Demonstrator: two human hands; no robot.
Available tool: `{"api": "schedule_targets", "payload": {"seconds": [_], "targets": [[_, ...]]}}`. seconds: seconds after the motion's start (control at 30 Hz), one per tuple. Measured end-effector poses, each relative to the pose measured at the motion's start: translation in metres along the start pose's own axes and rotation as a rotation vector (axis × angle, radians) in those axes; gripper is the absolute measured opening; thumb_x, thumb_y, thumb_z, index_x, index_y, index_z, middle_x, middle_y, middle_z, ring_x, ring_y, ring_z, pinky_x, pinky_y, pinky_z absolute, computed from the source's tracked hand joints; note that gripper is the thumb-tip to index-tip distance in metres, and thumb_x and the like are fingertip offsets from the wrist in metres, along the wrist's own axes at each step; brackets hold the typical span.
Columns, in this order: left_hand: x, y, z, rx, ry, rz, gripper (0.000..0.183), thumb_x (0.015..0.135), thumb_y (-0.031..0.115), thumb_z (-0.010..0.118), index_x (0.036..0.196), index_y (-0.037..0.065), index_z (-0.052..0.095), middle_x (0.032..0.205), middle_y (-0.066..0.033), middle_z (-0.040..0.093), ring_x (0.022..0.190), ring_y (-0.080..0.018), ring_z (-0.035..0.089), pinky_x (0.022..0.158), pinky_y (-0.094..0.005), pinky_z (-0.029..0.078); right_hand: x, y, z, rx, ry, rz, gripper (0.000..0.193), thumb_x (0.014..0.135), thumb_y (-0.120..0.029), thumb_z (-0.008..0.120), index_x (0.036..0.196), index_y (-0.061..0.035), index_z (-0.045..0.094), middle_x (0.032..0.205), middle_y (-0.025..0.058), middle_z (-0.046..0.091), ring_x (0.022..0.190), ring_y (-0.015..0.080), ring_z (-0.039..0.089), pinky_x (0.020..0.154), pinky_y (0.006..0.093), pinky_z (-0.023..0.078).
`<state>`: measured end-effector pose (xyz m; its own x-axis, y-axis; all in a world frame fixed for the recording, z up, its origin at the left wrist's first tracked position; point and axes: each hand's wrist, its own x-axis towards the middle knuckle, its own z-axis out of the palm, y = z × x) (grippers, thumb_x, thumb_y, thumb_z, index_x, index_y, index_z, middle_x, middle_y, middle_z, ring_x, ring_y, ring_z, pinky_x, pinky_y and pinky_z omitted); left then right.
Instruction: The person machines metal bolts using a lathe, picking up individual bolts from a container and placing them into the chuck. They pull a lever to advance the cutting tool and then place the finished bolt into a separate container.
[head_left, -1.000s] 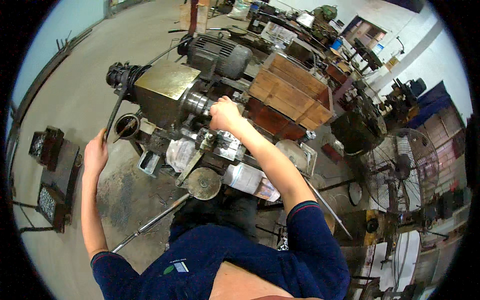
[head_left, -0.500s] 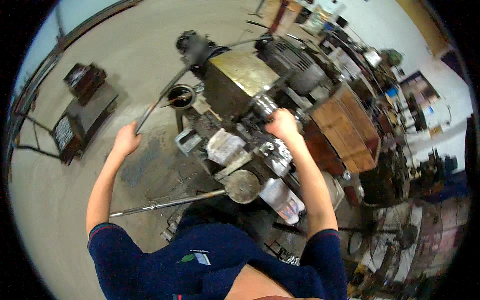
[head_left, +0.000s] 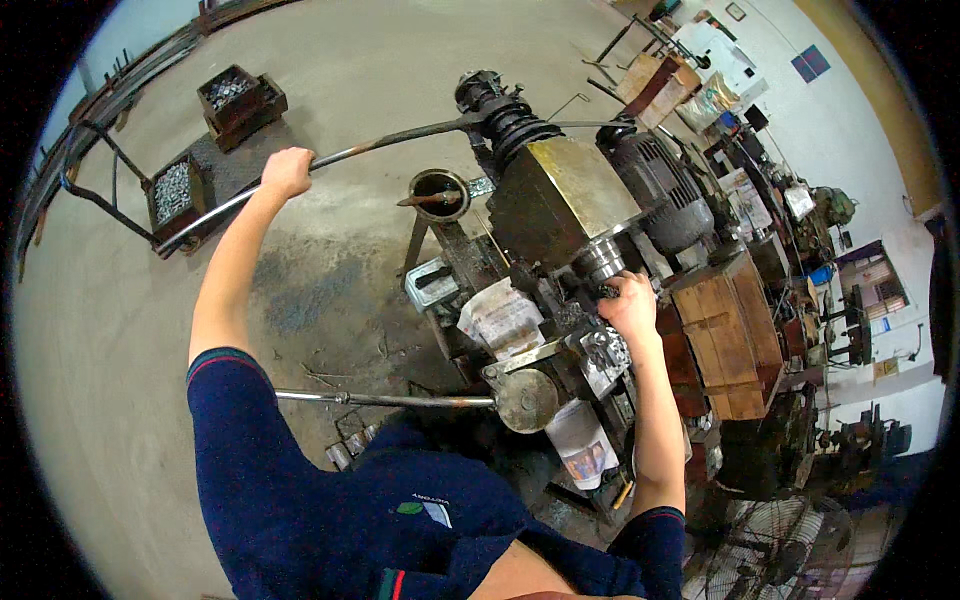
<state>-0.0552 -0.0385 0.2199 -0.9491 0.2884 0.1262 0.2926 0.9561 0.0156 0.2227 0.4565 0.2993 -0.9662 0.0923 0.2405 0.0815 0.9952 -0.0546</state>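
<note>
My left hand (head_left: 287,173) is wrapped round a long metal lever bar (head_left: 390,137), whose free end sticks out past my fist. Its far end joins the dark ribbed shaft end (head_left: 500,112) of a small lathe-like machine with a yellowish metal headstock cover (head_left: 585,185). At the shiny spindle nose (head_left: 600,258), my right hand (head_left: 630,305) is closed, thumb and fingers bent together. What sits in those fingers is hidden. Just below are a block of bright metal parts (head_left: 605,358) and a soiled paper sheet (head_left: 503,318) on the machine bed.
A trolley at the left carries boxes of small metal pieces (head_left: 172,192). A motor (head_left: 665,190) and a wooden box (head_left: 728,335) stand right of the headstock. A round pot (head_left: 438,195) is left of it. A second bar (head_left: 385,399) runs leftward near my body. A fan (head_left: 770,550) stands lower right.
The view has shifted. My left hand has moved forward with the lever, which now lies flatter across the picture. My right hand remains at the spindle, its fingers closed.
</note>
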Motion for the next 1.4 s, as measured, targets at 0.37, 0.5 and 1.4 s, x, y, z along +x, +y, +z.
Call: {"api": "schedule_targets", "payload": {"seconds": [0.37,0.5,1.4], "targets": [[-0.074,0.206,0.202,-0.342,-0.432,0.173,0.050,0.068,0.034,0.068,0.106,0.004,0.057,0.099,-0.0190,0.062,0.091,-0.0346,0.059,0.079,-0.0429,0.047,-0.181,0.032,-0.065,0.144,0.193,0.229,0.035,0.056,-0.012,0.063,0.090,-0.0039,0.065,0.105,0.0148,0.059,0.098,0.0340,0.051,0.088,0.0412,0.040],[-0.047,0.217,0.179,0.088,-0.389,0.566,0.029,0.071,0.025,0.064,0.096,0.012,0.062,0.087,-0.0102,0.064,0.086,-0.0276,0.062,0.070,-0.0415,0.048,-0.294,0.060,-0.062,0.188,0.122,0.591,0.034,0.055,-0.013,0.063,0.086,-0.0014,0.065,0.097,0.0142,0.062,0.091,0.0333,0.055,0.085,0.0375,0.044],[-0.075,0.107,0.189,-0.592,-0.690,0.075,0.031,0.074,0.006,0.057,0.102,-0.008,0.058,0.074,-0.0180,0.063,0.053,-0.0218,0.061,0.045,-0.0328,0.050,-0.509,-0.079,0.032,0.661,0.091,1.504,0.030,0.060,-0.019,0.064,0.080,0.0005,0.053,0.065,0.0152,0.056,0.059,0.0302,0.056,0.055,0.0367,0.045]]}}
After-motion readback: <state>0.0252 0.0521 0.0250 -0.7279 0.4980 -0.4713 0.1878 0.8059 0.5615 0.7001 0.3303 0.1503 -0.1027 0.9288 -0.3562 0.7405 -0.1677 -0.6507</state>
